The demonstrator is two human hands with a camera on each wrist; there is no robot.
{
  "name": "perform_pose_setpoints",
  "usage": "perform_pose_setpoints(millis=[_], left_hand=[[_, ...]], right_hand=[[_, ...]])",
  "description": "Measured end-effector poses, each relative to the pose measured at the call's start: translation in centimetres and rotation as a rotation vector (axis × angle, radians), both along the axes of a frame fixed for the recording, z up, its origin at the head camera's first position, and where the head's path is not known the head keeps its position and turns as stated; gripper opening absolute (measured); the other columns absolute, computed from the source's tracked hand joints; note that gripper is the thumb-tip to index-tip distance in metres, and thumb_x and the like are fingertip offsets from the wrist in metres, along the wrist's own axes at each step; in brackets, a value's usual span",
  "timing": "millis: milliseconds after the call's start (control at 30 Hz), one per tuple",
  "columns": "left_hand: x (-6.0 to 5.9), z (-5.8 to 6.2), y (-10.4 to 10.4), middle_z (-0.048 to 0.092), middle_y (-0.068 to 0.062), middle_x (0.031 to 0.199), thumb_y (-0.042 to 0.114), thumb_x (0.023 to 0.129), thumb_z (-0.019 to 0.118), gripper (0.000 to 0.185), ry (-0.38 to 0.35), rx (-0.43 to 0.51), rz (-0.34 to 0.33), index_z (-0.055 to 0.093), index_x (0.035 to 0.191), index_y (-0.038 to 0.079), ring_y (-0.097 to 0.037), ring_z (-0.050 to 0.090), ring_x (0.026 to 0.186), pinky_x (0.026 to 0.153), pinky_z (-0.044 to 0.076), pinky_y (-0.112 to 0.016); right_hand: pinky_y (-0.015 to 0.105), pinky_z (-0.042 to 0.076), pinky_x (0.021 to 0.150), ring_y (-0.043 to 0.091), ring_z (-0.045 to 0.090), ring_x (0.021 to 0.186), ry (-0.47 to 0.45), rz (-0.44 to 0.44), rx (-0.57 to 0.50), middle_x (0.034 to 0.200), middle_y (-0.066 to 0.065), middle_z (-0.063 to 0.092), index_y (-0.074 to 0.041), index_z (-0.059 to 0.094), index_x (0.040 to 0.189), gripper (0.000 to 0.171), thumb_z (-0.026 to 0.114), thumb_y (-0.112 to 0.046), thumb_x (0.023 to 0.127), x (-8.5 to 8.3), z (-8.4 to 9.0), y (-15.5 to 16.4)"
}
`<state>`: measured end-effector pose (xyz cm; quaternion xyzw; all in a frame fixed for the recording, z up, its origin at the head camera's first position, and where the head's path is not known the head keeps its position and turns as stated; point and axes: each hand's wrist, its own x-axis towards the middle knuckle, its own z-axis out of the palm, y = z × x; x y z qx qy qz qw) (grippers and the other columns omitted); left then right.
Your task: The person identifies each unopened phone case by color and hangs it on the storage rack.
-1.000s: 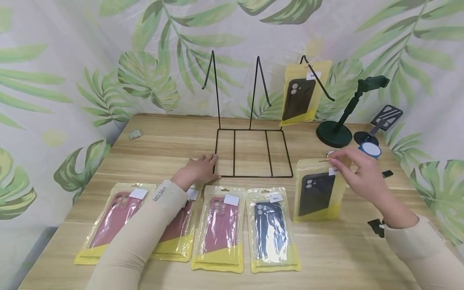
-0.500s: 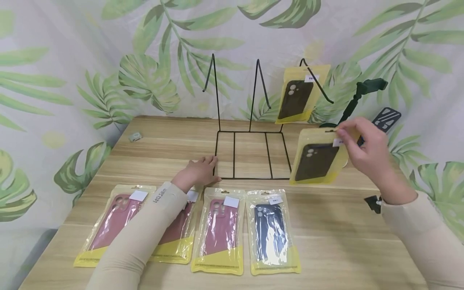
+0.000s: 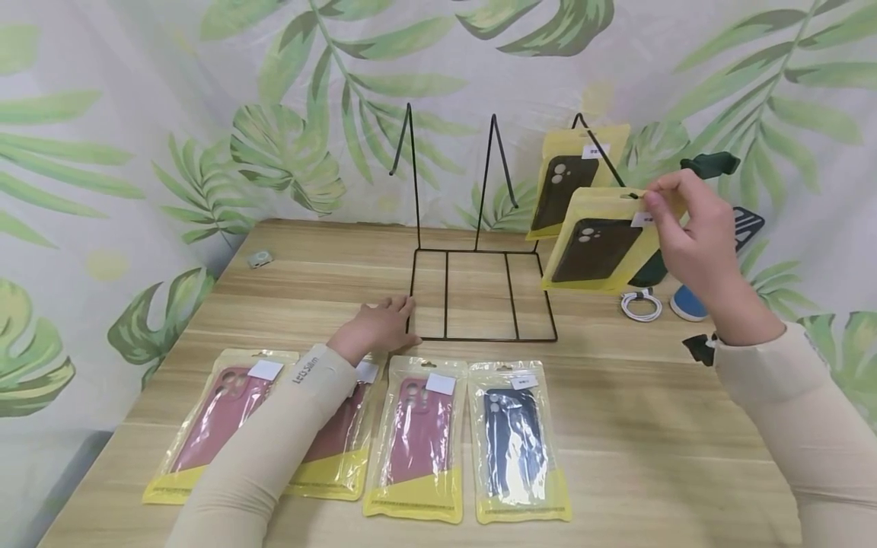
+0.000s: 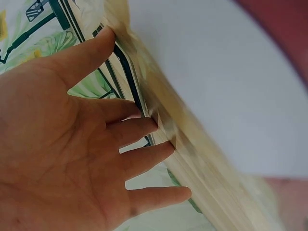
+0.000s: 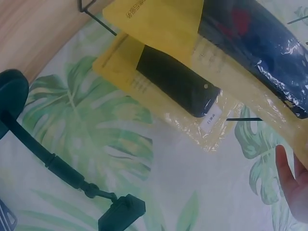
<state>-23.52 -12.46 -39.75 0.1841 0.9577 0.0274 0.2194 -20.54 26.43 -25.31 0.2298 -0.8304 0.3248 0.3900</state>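
My right hand [image 3: 652, 205] pinches the top edge of a yellow packet [image 3: 599, 243] with a black phone case and holds it in the air, its hole close to the tip of the right hook [image 3: 633, 195] of the black wire rack [image 3: 479, 335]. A like packet [image 3: 572, 183] hangs on that hook behind it. The right wrist view shows the held packet [image 5: 250, 38] over the hanging packet [image 5: 178, 86]. My left hand [image 3: 400, 308] lies flat on the table at the rack's front left corner, with straight fingers [image 4: 144, 159]. Three red-case packets [image 3: 419, 434] and one dark blue packet [image 3: 517, 441] lie in a row in front.
A green phone stand [image 3: 709, 164], a black holder [image 3: 747, 224], a white cable coil [image 3: 642, 306] and a blue round pad [image 3: 687, 304] sit at the right rear. A small grey item [image 3: 259, 259] lies far left. A leaf-print cloth hangs behind the wooden table [image 3: 651, 457].
My right hand has lifted the black-case packet off the table, up and back to the right hook's tip. My left hand has stayed by the rack.
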Motion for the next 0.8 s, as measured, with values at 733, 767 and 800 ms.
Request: perform_pose_setpoints(millis=[733,767,800], left_hand=[[0.0,0.0,0.2,0.013,-0.017,0.166,0.049,0.101,0.05,0.081,-0.004,-0.002,0.011,0.013,0.159,0.004,-0.043,0.016,0.151,0.117,0.017,-0.07],[0.0,0.1,0.2,0.012,-0.017,0.166,0.049,0.101,0.049,0.081,-0.005,-0.004,0.012,0.013,0.159,0.004,-0.043,0.016,0.151,0.117,0.017,-0.07],[0.1,0.1,0.2,0.012,-0.017,0.166,0.049,0.101,0.049,0.081,-0.006,-0.007,0.013,0.013,0.159,0.005,-0.043,0.016,0.151,0.117,0.017,-0.07]], right_hand=[[0.02,0.034,0.068,-0.019,0.041,0.077,-0.12,-0.102,0.046,0.089,-0.024,0.052,0.004,0.065,0.103,0.024,0.057,-0.018,0.101,-3.0,-0.6,0.4],[0.021,0.034,0.068,-0.019,0.041,0.078,-0.135,-0.116,0.045,0.09,-0.02,0.054,0.003,0.065,0.104,0.024,0.058,-0.019,0.101,-3.2,-0.5,0.3],[0.022,0.034,0.068,-0.019,0.04,0.079,-0.151,-0.129,0.045,0.09,-0.014,0.058,0.003,0.065,0.105,0.025,0.057,-0.021,0.101,-3.3,-0.5,0.3]])
